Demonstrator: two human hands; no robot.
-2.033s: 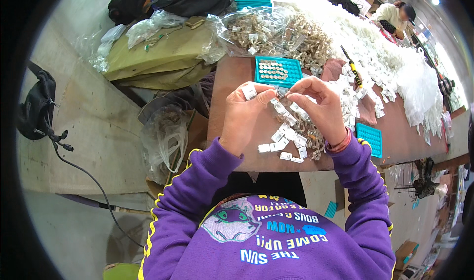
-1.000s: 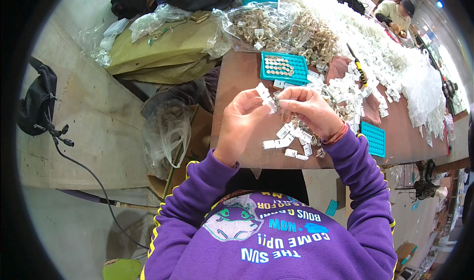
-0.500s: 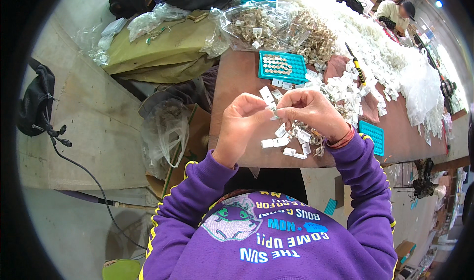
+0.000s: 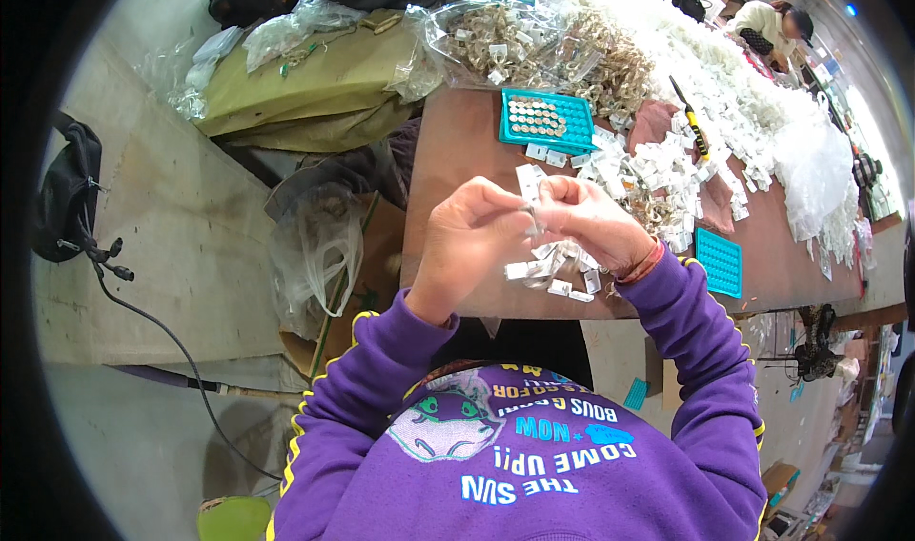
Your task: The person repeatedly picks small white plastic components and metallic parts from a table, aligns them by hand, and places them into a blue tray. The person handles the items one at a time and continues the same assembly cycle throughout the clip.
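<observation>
Above the near part of the brown table, my left hand (image 4: 474,241) and my right hand (image 4: 596,224) meet fingertip to fingertip. Both are closed in a pinch on a small white plastic case (image 4: 529,181), whose flat end sticks up between them. The fingers hide the rest of it, and the left fingertips are slightly blurred. Just below the hands lies a small group of similar white cases (image 4: 562,286) with thin wires. Beyond them, a teal tray (image 4: 578,133) is partly filled with round silver button cells (image 4: 534,118).
A large heap of white cases (image 4: 637,186) spreads across the table's right side, with a yellow-and-black tool (image 4: 697,131) on it. Another teal tray (image 4: 719,263) sits at the right front. A clear bag of wired pieces (image 4: 496,40) stands at the back. Far right, another person (image 4: 774,31) sits working.
The white case between my fingers stands more upright. My hands stay together, with the right one slightly nearer the left; the left fingers are moving.
</observation>
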